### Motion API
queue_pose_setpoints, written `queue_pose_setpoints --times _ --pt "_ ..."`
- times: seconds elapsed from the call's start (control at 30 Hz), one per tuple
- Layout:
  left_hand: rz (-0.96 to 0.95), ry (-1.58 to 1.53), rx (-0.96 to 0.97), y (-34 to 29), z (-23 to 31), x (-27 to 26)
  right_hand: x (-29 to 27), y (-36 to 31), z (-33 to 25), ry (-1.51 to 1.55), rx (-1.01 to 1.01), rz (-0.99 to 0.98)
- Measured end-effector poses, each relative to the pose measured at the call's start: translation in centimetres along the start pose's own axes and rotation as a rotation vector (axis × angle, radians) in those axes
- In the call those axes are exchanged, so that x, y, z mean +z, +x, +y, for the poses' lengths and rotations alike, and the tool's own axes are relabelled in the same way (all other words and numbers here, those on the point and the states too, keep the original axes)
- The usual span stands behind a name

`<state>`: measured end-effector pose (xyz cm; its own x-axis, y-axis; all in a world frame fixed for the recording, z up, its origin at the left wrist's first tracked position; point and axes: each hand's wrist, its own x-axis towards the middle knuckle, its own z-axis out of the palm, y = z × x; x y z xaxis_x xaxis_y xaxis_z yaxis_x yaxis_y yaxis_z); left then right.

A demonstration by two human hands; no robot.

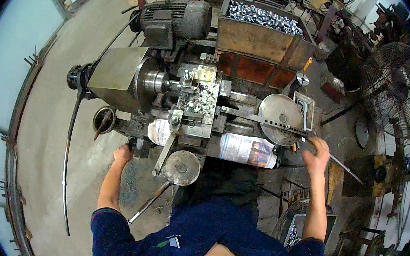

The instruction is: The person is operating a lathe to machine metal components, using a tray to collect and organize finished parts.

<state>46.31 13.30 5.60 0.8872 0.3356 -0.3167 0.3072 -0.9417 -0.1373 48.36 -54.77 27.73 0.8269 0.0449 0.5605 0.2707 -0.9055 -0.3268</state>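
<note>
My left hand [122, 154] is closed at the front left of a small lathe [198, 95], against a dark part I cannot make out. At the right end, my right hand [316, 158] has its fingers curled over a metal handle rod [346, 169], thumb apart. The rod slants down to the right beyond the hand. Beside its fingertips ends a perforated flat bar [285, 127], which crosses a large round steel disc [280, 113]. The spindle chuck [151, 81] faces the cross slide, which is littered with dark chips. A smaller disc [182, 167] with a slanting rod handle [149, 202] stands near my body.
Behind the lathe stands a metal bin [254, 38] heaped with small shiny metal parts, beside an electric motor [176, 17]. A caged fan [394, 88] is at the right. Printed paper [247, 150] lies along the front; a tray of parts [295, 233] sits low by my right arm.
</note>
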Motion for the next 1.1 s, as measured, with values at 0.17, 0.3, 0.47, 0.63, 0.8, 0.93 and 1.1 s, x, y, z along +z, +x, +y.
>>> queue_pose_setpoints --times 0.17,0.3,0.47,0.63,0.8,0.93,1.1 --pt "-0.008 -0.341 0.06 -0.8 -3.5 -2.6 5.8 9.5 -12.3 0.377 -0.328 -0.193" --pt "0.443 -0.49 0.062 -6.5 -7.6 -15.5 12.5 14.4 -22.7 0.413 -0.703 -0.225" --pt "0.745 -0.292 -0.336 -10.8 -20.1 -16.5 18.9 17.2 -31.4 -0.111 -0.795 -0.506" --pt "0.5 -0.051 -0.304 -15.8 -10.7 -13.8 20.9 17.0 -32.5 -0.126 -0.736 -0.701" --pt "0.15 -0.613 -0.256 -16.2 -10.2 -18.0 19.9 17.3 -31.3 -0.217 -0.768 -0.649" --pt "0.075 -1.325 -0.171 -14.2 -12.4 -14.1 13.5 20.3 -29.9 -0.093 -0.738 -0.537" --pt "0.137 -1.322 -0.082 -11.6 -13.6 -11.6 11.9 26.7 -22.3 -0.068 -0.465 -0.114"
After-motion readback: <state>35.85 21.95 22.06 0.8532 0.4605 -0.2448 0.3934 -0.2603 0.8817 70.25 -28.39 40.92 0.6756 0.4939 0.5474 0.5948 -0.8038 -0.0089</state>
